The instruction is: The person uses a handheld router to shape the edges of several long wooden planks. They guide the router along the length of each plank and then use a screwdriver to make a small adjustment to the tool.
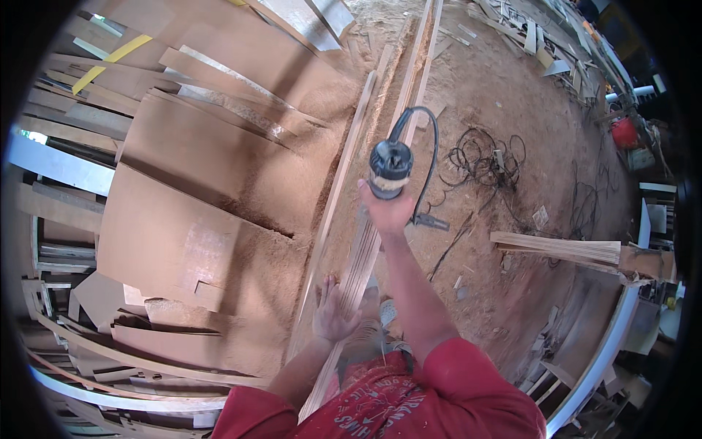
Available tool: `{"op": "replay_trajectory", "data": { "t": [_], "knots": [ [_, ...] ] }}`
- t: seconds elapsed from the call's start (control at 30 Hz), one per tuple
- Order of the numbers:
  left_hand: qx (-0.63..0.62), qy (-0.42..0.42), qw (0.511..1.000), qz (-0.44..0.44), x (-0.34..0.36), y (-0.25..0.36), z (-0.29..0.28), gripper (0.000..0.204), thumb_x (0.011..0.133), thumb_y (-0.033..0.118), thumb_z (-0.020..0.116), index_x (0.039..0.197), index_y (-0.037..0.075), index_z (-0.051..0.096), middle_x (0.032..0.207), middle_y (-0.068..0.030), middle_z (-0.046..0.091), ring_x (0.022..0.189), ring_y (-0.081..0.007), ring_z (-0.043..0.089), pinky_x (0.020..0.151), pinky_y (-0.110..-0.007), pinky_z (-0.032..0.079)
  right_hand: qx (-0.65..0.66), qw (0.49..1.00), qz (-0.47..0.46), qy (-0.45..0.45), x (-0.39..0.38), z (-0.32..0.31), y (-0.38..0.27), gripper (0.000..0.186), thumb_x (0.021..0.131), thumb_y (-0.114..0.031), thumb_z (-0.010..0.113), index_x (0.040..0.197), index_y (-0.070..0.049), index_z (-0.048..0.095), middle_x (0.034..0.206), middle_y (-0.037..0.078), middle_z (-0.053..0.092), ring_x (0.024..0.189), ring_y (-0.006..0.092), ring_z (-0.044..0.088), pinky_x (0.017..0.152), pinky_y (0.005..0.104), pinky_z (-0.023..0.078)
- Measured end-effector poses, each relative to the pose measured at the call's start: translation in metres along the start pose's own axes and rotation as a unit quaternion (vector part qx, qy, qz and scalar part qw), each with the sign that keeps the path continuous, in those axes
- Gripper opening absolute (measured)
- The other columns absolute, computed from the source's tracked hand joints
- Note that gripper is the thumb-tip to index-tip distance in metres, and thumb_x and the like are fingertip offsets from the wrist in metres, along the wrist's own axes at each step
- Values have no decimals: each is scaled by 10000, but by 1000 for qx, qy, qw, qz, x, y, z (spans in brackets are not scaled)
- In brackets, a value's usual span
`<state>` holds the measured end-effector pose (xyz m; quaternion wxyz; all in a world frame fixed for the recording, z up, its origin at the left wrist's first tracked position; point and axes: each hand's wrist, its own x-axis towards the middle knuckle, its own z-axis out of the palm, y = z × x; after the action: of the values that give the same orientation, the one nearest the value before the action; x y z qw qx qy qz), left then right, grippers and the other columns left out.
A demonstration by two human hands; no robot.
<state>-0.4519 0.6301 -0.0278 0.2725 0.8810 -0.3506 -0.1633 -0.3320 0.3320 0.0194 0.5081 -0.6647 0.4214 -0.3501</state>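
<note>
My right hand (389,214) is wrapped around a black trim router (391,162), held upright over a long stack of narrow wood strips (359,265). A black cord (436,139) rises from the router's top, loops to the right and drops to a dark plug-like piece (431,221). The router's base and its contact with the wood are hidden by my hand. Nearer to me, my left hand (335,314) lies on the strips with fingers stretched out, pressing at their left edge. The strips run from my body away toward the far edge.
Sawdust-covered brown sheets (168,227) lie at the left among stacked boards. Tangled black cable (482,161) rests on the dusty floor at the right. A bundle of thin strips (556,247) juts in from the right, with a red bucket (624,133) farther back.
</note>
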Motion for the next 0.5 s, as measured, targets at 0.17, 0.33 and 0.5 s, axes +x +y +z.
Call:
{"op": "replay_trajectory", "data": {
  "t": [0.17,0.33,0.5],
  "knots": [
    [-3,-13,1000,-9,-2,0,0,962,883,500,810,1562,-65,429,1713,-393,366,1657,-543,268,1363,-679,111,-16,1000,14,-4,35,5,-1,679,731,-417,1007,1193,9,750,1060,174,840,1004,308,830,904,445,633],
    [1,-1,1000,0,0,0,3,1045,836,482,825,1591,-116,417,1692,-400,392,1637,-545,308,1365,-663,150,-13,1000,-2,-5,71,9,-2,673,731,-440,1008,1176,11,783,1081,178,844,1036,306,827,926,444,628],
    [7,-14,1000,-9,0,-3,2,988,866,501,811,1570,-76,427,1709,-402,358,1654,-538,275,1368,-673,121,-89,996,6,0,95,13,-20,700,741,-479,996,1194,13,789,1116,180,843,1060,303,825,928,443,635]
  ]
}}
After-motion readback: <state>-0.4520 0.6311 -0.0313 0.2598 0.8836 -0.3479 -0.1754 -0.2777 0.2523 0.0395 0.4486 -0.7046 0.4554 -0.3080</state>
